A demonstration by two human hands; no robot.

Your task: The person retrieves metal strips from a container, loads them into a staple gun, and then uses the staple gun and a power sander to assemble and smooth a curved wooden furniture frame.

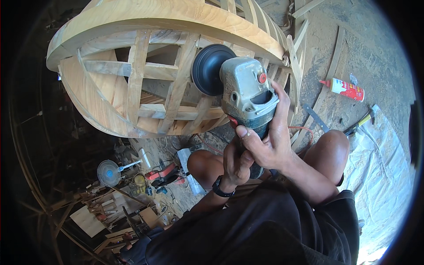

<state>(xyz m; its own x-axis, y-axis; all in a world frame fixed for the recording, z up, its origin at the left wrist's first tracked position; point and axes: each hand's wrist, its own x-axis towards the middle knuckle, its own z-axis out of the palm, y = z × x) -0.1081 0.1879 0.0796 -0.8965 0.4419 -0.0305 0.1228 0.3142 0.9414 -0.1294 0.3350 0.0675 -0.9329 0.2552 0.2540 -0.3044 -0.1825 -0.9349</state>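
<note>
Both my hands grip an angle grinder [248,86] with a grey metal head, a dark body and a red button. My right hand [274,134] wraps round its body just behind the head. Lower down, my left hand [237,164], with a black band on the wrist, closes round the rear part. A round black pad [211,70] on the grinder faces the curved wooden frame [176,88], built of crossed slats under a thick bent rim. Whether the pad touches the slats behind it, I cannot tell.
To the right lie a red-and-white glue bottle [349,89], a flat metal strip [316,117], a hammer-like tool [363,120] and a pale sheet [375,168]. A fan [109,173] and a red power tool [162,173] are at lower left. An orange cord [304,128] runs near my knee.
</note>
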